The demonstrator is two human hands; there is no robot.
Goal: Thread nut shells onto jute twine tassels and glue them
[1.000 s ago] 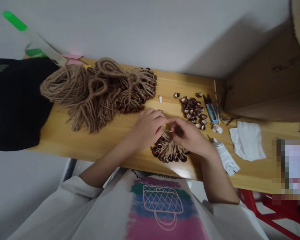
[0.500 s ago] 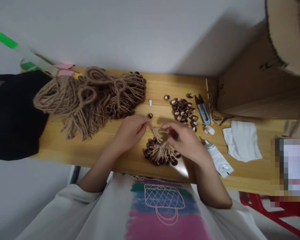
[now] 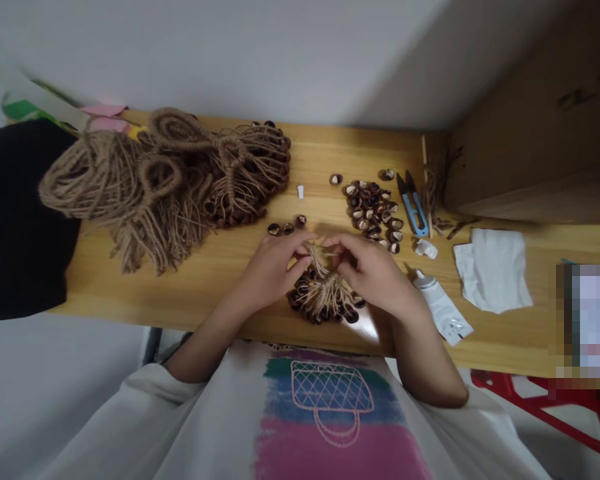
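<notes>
A bundle of thin brown twine (image 3: 325, 290) with dark half-shells tied to its ends lies at the table's front, strands gathered upward in the middle. My left hand (image 3: 279, 268) closes thumb and fingers on the loose strands at its top left. From the other side my right hand (image 3: 369, 268) pinches strands at the bundle's top right; its fingertips are partly hidden. Just beyond my left fingers sit several single half-shells (image 3: 288, 229). A heap of more half-shells (image 3: 373, 208), brown outside with pale patches, lies beyond my right hand.
Blue-handled thread snips (image 3: 413, 204), a white tube (image 3: 443, 310) and folded white tissue (image 3: 497, 270) lie to the right, before a cardboard box (image 3: 530, 147). Coiled twine and finished-looking shell bunches (image 3: 235, 173) are piled at left beside black cloth (image 3: 25, 220). A small white cap (image 3: 301, 192) stands mid-table.
My left hand has come down and right, from near a single half-shell onto the twine strands. My right hand has closed in on the bundle's top. The view has shifted slightly.
</notes>
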